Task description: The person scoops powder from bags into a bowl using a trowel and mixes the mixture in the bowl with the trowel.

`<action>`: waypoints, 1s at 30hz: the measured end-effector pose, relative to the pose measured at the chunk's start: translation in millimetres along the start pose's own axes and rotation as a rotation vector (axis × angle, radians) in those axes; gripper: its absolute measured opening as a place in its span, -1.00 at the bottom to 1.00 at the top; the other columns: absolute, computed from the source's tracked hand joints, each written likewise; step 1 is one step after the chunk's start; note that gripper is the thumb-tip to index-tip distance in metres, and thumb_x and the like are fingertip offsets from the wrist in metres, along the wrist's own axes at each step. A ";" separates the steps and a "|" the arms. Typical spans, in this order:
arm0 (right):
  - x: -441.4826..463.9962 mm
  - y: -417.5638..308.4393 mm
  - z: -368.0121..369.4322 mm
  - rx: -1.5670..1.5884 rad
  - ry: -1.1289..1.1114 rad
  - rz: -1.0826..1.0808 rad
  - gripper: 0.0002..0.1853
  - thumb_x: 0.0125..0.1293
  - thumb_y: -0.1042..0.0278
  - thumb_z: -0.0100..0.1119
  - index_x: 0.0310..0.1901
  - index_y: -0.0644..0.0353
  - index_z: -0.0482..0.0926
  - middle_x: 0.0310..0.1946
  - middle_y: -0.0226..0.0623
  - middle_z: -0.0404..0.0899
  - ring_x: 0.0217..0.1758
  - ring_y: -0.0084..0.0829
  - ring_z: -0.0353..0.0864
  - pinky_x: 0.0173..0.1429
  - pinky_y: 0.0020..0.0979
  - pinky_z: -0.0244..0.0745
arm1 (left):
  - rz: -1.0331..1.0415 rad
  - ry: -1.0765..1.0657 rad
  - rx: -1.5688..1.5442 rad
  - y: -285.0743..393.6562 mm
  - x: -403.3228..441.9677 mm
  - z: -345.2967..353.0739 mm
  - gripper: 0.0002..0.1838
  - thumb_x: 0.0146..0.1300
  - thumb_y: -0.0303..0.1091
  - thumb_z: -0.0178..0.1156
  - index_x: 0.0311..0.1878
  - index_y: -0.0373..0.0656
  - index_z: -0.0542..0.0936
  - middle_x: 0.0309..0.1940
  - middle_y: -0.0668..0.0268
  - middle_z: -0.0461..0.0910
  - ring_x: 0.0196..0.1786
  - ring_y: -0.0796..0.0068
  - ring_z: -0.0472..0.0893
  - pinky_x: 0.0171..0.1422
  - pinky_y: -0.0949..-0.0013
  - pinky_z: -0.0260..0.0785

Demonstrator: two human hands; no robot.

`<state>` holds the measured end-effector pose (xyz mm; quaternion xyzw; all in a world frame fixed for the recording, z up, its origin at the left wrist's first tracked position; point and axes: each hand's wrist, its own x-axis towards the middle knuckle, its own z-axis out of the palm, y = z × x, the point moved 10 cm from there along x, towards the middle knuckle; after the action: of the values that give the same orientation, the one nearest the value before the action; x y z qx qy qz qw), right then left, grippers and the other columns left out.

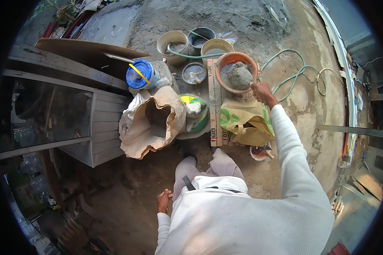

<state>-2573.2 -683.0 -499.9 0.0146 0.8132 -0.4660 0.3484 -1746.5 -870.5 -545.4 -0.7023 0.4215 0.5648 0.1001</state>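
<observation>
My right hand (263,92) is closed at the near right rim of an orange bucket (220,79), with that arm stretched forward. Inside the bucket lies a heap of grey cement-like mix (239,76). My left hand (164,200) hangs low beside my body, fingers loosely apart and holding nothing I can see. Just below the orange bucket sits a tan and green bag (247,135). Long printed cartons (214,102) lie to its left. A small reddish container (258,154) with a wooden-handled tool stands close to the bag.
An open paper sack (151,123) and a blue-lidded bucket (139,74) stand to the left. Farther off are a beige bucket (163,42), a black bucket (206,33) and a small tub (194,67) with a brush. A green hose (304,67) loops on the floor at right.
</observation>
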 end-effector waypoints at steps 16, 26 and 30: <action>47.7 -31.1 19.1 -0.348 -0.096 -0.201 -0.53 0.31 0.08 0.22 -0.56 0.38 0.59 -0.68 -0.24 0.54 -0.70 -0.36 0.52 -0.58 -0.24 0.45 | -0.180 -0.211 0.018 9.3 -69.4 70.1 -0.36 0.61 0.07 0.18 0.49 -0.26 0.56 0.45 0.04 0.58 0.48 0.25 0.52 0.56 0.27 0.34; 40.5 -72.7 11.7 -0.971 0.029 -0.419 -0.58 0.21 0.18 0.21 -0.27 0.52 0.70 -0.29 0.26 0.77 -0.13 0.18 0.82 0.06 0.07 0.70 | 0.478 -0.241 0.218 220.7 -147.5 116.0 -0.66 0.45 -0.24 0.41 0.14 -0.28 0.79 -0.01 0.18 0.83 0.01 0.39 0.75 0.26 0.30 0.54; 30.5 -91.4 5.6 -1.071 0.099 -0.474 -0.60 0.21 0.17 0.23 -0.27 0.45 0.73 -0.26 0.30 0.75 -0.12 0.29 0.78 0.08 0.11 0.67 | 0.696 -0.514 0.364 273.5 -220.9 148.7 -0.75 0.37 -0.30 0.50 0.02 -0.22 0.83 -0.08 0.25 0.81 -0.01 0.35 0.73 0.22 0.27 0.54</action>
<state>-2625.1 -748.2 -451.2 -0.3239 0.9317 -0.0541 0.1551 -2046.3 -843.9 -310.5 -0.3276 0.6855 0.6375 0.1276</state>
